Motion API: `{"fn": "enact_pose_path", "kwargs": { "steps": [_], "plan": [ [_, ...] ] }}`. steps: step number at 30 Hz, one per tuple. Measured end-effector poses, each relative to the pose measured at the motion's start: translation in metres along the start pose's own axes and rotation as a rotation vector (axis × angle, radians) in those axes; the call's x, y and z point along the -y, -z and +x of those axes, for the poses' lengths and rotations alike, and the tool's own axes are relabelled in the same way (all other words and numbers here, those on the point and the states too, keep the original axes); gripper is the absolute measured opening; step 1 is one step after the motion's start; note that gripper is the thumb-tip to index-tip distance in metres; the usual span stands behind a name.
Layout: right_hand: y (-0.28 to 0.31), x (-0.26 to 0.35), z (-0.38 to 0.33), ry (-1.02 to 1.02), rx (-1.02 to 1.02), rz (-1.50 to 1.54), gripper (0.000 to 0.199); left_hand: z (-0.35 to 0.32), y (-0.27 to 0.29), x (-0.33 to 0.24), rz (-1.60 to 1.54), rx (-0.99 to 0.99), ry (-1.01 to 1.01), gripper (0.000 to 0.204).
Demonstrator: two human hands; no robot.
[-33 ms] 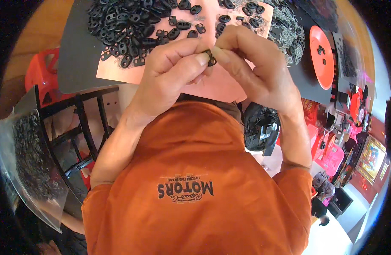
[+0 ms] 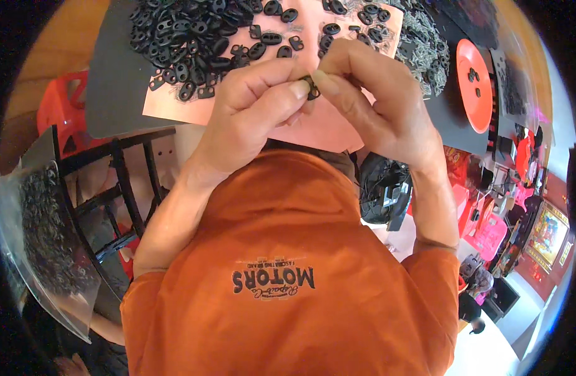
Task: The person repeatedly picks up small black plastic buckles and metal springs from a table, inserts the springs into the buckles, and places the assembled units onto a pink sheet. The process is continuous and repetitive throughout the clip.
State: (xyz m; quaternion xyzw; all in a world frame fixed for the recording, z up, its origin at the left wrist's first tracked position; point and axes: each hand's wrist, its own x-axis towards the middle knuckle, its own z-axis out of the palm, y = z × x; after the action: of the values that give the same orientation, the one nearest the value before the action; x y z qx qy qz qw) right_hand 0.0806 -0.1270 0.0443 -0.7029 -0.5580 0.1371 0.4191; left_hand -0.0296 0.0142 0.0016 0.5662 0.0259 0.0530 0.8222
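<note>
Between my two hands, over the near edge of the pink sheet (image 2: 169, 109), is a small dark plastic piece with a hole (image 2: 313, 94), like part of a cord lock. My left hand (image 2: 253, 109) pinches it between thumb and bent fingers. From the other side, my right hand (image 2: 385, 94) has its thumb and forefinger closed at the piece's upper edge; its fingertips partly cover it. Beyond the left hand lies a heap of black two-hole cord-lock parts (image 2: 175, 37). Several loose black ovals (image 2: 271, 39) and small square-ended pieces (image 2: 296, 42) are scattered past my fingers.
A pile of small metal springs (image 2: 426, 56) lies right of the sheet. Farther right, a red plate (image 2: 466, 94) holds a few black pieces on the dark table (image 2: 115, 94). A red plastic stool (image 2: 65, 109) and a black metal frame (image 2: 122, 182) stand at the left.
</note>
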Motion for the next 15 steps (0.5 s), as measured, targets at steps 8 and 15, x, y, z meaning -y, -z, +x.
{"fn": "enact_pose_path", "kwargs": {
  "steps": [8,15],
  "plan": [
    [-0.009,-0.004,-0.005,0.072,-0.031,-0.128,0.013,0.001,0.0,0.0,0.144,0.035,-0.034,0.016],
    [-0.013,-0.007,-0.009,0.069,-0.02,-0.038,0.014,0.001,0.0,0.0,0.173,0.102,-0.045,0.017]
  ]
}}
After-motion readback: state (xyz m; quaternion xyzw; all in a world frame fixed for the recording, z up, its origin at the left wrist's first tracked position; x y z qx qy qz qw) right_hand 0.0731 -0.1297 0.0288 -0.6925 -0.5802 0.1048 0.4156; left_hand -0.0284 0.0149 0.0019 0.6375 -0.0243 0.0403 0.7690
